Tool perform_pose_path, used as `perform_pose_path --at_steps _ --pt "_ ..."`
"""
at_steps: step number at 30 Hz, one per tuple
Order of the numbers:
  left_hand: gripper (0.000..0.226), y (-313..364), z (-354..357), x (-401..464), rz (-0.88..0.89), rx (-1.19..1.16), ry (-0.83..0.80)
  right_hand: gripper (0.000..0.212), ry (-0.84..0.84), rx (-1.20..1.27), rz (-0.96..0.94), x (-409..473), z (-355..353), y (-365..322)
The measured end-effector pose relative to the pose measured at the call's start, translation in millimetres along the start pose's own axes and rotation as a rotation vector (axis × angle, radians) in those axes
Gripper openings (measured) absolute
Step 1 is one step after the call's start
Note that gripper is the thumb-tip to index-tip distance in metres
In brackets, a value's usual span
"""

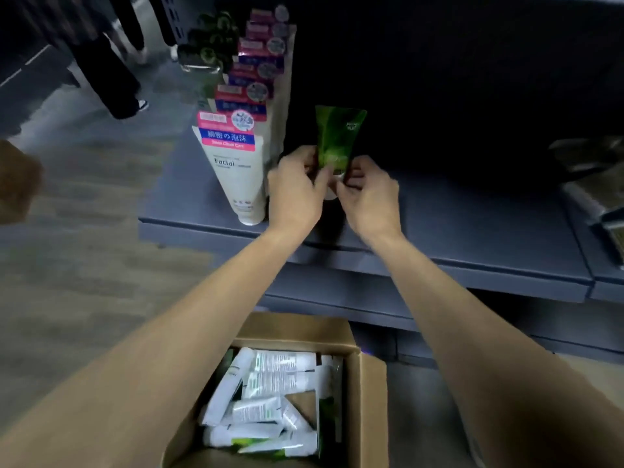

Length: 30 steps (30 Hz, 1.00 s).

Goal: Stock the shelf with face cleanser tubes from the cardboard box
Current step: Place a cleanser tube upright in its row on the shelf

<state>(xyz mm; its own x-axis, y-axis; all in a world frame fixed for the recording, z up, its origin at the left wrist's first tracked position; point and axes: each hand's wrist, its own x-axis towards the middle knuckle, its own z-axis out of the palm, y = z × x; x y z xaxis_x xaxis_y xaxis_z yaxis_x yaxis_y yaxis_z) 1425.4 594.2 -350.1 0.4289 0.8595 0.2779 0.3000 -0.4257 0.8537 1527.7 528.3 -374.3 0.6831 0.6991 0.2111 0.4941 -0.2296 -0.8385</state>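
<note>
A green face cleanser tube [337,136] stands cap-down on the grey shelf [472,238], crimped end up. My left hand [297,187] and my right hand [366,194] both pinch its lower end near the white cap. Left of it runs a row of white cleanser tubes [233,163] with pink and blue labels, reaching toward the back. The open cardboard box [368,400] sits on the floor below the shelf, under my forearms. It holds several white and green tubes [270,393] lying loose.
Dark green items [209,38] stand at the back of the shelf behind the white row. Silvery packages [594,184] lie at the shelf's right end. A person's legs in dark trousers [111,72] stand on the floor at the upper left. A brown object [17,184] is at the left edge.
</note>
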Motion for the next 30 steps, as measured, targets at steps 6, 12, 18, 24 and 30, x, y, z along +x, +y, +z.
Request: perform_pose_path --at_steps 6,12,18,24,30 --pt "0.013 -19 31 27 -0.045 -0.02 0.082 0.013 0.02 -0.133 -0.069 42 14 5" --pt "0.03 -11 50 64 -0.024 -0.095 0.24 0.021 0.002 -0.366 -0.165 76 15 3" --pt "0.041 4 58 98 0.014 -0.15 0.344 0.029 0.003 -0.488 -0.243 97 19 5" --pt "0.04 4 68 120 -0.008 -0.143 0.377 0.027 -0.023 -0.381 -0.147 121 24 5" --pt "0.039 2 72 142 -0.007 -0.075 0.399 0.023 -0.049 -0.341 -0.106 142 31 6"
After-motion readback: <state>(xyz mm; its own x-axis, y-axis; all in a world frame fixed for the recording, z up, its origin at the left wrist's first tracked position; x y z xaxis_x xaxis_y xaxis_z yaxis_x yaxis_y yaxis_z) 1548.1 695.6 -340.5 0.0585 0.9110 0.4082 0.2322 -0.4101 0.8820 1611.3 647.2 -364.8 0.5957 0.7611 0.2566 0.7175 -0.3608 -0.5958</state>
